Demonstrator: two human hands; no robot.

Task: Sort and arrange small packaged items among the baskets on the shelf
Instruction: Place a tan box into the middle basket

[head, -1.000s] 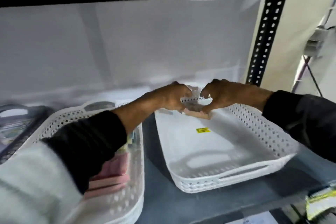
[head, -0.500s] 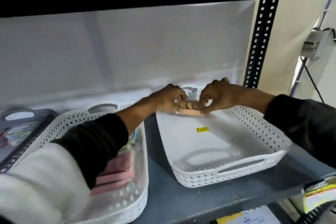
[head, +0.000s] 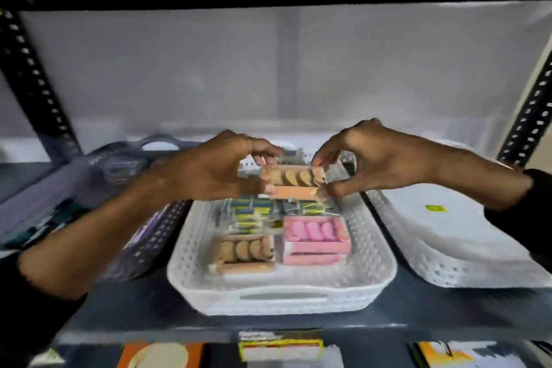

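Note:
My left hand [head: 209, 170] and my right hand [head: 376, 158] each grip one end of a small tan biscuit pack [head: 291, 184], held in the air over the far half of the middle white basket [head: 280, 296]. In that basket lie another tan biscuit pack [head: 243, 252], a pink biscuit pack [head: 315, 240] and several blue-and-yellow packets [head: 254, 210] behind them. The right white basket [head: 448, 266] has only a yellow sticker [head: 436, 208] on its floor.
A dark purple basket [head: 140, 218] with blurred contents stands at the left. Black perforated shelf posts [head: 33, 81] rise at both sides, and the upper shelf hangs close overhead. Labels and packages [head: 280, 348] show on the shelf below.
The view and both hands have shifted left, carrying the tan biscuit pack from the far end of the right white basket to above the middle basket.

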